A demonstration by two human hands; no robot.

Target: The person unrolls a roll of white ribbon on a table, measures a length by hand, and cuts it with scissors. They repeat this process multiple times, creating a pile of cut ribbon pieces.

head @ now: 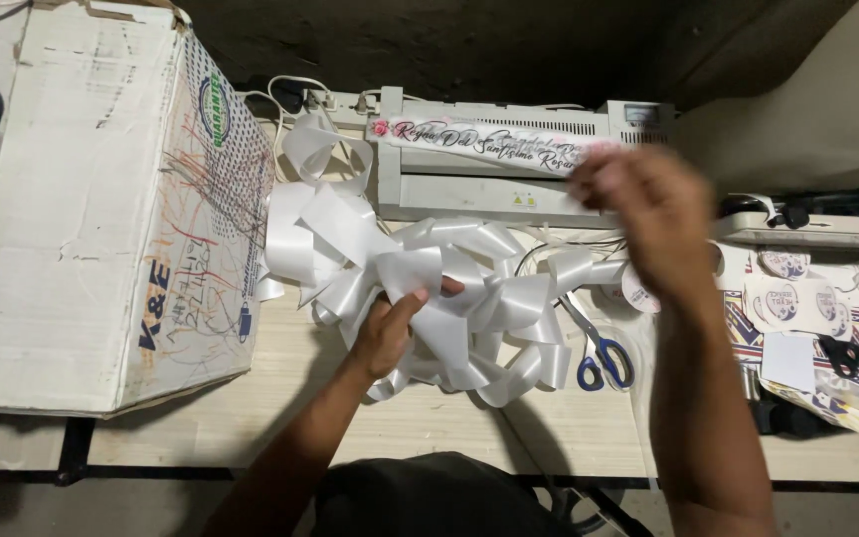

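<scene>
Pale wooden table [251, 418] against a dark, dim wall [469, 40]

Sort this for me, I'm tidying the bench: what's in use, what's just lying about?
In use: ribbon under left hand; printed strip by raised right hand, on laminator.
Lying about: scissors, box, stickers.

Your view is dim and warm; your raised right hand [648, 214] is motion-blurred, and the white ribbon [420, 288] glares slightly.
</scene>
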